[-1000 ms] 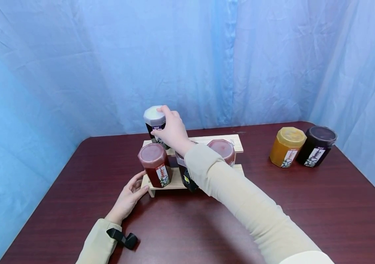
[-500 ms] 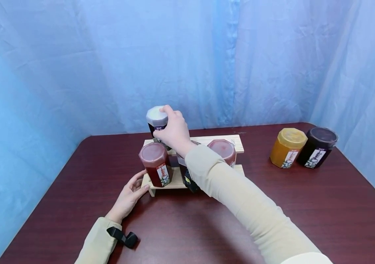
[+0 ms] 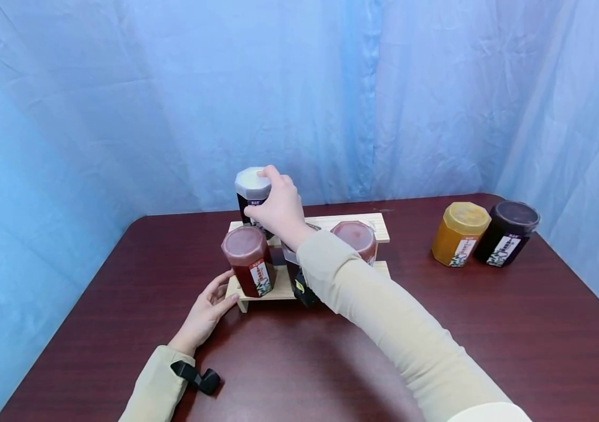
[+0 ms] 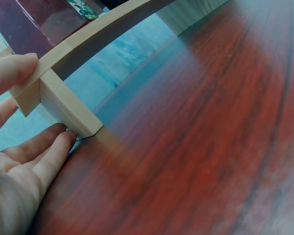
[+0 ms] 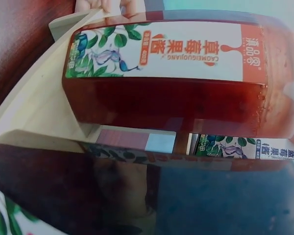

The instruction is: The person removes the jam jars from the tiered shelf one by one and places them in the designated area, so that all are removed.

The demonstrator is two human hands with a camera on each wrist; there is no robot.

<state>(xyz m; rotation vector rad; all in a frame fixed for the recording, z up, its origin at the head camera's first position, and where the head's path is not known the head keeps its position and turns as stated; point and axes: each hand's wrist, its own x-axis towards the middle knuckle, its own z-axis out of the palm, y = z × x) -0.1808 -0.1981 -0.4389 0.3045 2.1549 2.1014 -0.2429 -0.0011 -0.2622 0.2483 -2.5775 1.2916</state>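
My right hand (image 3: pixel 281 208) holds a dark jam jar (image 3: pixel 247 189) with a pale lid, thumb on its front and fingers over the top. That jar is upright at the left end of the upper tier of a two-tier wooden rack (image 3: pixel 282 287). Around the left end of the lower tier, my left hand (image 3: pixel 201 316) grips the wood; its thumb (image 4: pixel 14 73) lies on the shelf edge and other fingers touch the leg. A red strawberry jam jar (image 3: pixel 247 258) stands on the lower tier, beside a dark jar (image 3: pixel 291 264) partly hidden by my right sleeve.
Another red jar (image 3: pixel 354 237) stands at the rack's right, partly behind the sleeve. A yellow jar (image 3: pixel 458 234) and a dark jar (image 3: pixel 510 231) stand close together at the table's right. Blue curtains (image 3: pixel 299 105) hang behind the table (image 3: pixel 299 363).
The right hand has shifted slightly to the right with the dark jam jar in its grasp. My left hand stays on the rack's end.
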